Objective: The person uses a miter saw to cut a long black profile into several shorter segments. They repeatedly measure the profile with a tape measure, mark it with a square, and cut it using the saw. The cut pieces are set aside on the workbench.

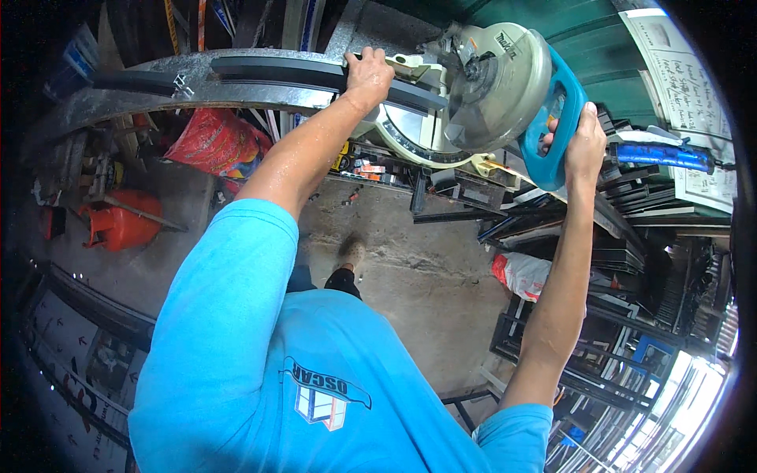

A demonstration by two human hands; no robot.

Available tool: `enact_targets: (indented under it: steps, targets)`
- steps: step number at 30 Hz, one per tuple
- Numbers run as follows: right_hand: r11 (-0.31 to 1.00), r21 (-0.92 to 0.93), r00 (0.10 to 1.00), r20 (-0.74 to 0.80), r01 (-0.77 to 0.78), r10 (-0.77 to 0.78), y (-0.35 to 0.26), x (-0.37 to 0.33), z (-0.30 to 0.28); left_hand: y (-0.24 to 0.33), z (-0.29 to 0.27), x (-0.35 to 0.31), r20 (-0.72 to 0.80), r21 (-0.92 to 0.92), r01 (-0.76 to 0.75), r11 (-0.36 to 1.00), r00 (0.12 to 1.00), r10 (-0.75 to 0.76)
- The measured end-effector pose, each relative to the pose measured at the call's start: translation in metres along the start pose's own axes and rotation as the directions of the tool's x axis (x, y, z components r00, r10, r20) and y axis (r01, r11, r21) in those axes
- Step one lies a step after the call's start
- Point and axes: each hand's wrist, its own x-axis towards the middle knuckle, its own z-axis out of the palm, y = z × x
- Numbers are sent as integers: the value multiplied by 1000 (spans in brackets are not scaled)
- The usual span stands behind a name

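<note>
A long black metal profile (pixel 276 71) lies along the bench and runs onto the base of a mitre saw (pixel 493 94). My left hand (pixel 369 79) is closed over the profile next to the saw's fence, pressing it down. The fingers of my right hand (pixel 583 150) wrap round the saw's teal handle (pixel 544 164). Under its clear, dusty guard, the round saw head stands beside the profile's right end; whether the blade touches the profile is hidden. A second dark profile (pixel 134 82) rests farther left on the bench, with a small metal clip (pixel 182 87) by its end.
The metal bench (pixel 260 96) curves across the top. Below it are a red plastic bag (pixel 219 142) and an orange gas cylinder (pixel 126 219). Dark profiles (pixel 623 256) are stacked at right, near a white-and-red bag (pixel 524 274) and a blue-wrapped object (pixel 662 156).
</note>
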Motion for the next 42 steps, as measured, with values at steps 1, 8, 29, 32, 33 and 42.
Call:
enact_targets:
  steps: [1,8,29,32,33,42]
  targets:
    - [1000,5,1000,-4,7,-7,2,-1,0,0,2,0,-5,2,1,1000,1000,-1]
    - [1000,27,1000,-16,9,-9,9,-7,5,-1,-1,0,33,16,-2,1000,999,2]
    - [999,-9,999,-15,38,-38,7,0,1,-3,-13,-1,116,-20,-29,999,993,31]
    - [999,-13,999,-24,44,-44,7,-2,1,-2,-15,-2,110,-28,-36,999,993,39]
    - [999,-9,999,-25,39,-39,7,-2,2,-3,-15,-2,107,-31,-37,999,993,40]
    - [999,-21,998,-38,50,-51,9,-7,5,-2,-11,-2,75,-6,-40,999,996,40]
